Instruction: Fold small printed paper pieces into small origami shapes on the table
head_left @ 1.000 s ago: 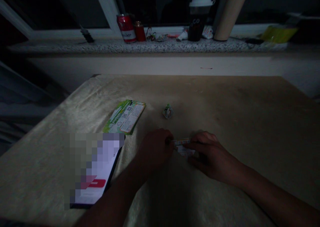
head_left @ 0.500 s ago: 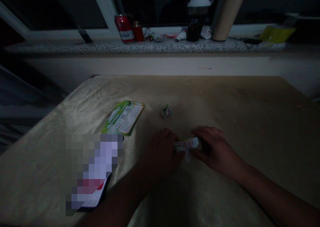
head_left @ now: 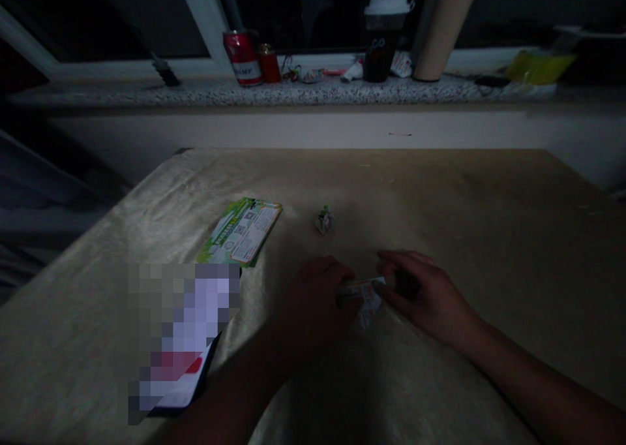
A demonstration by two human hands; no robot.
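Note:
My left hand (head_left: pixel 317 298) is closed on a small folded piece of printed paper (head_left: pixel 369 305), pressing it down near the table. White with red and dark print, the paper has a loose flap pointing toward me. At its right end is my right hand (head_left: pixel 425 291), thumb touching the paper's corner. The index finger of that hand is raised and apart from the thumb. Beyond the hands sits a small crumpled wad (head_left: pixel 325 220), white with green and dark bits.
A stack of green printed leaflets (head_left: pixel 242 231) lies on the cloth-covered table (head_left: pixel 464 203), left of my hands. Nearer me is a phone (head_left: pixel 183 389), mostly pixelated. The windowsill (head_left: pixel 195 94) bears a red can (head_left: pixel 243 59), a dark cup (head_left: pixel 379 50) and a cardboard tube (head_left: pixel 447 27).
The paper has turned slightly, and its flap now spreads wider toward me. My right thumb has moved a little left and up along its edge. The left hand stays on the paper.

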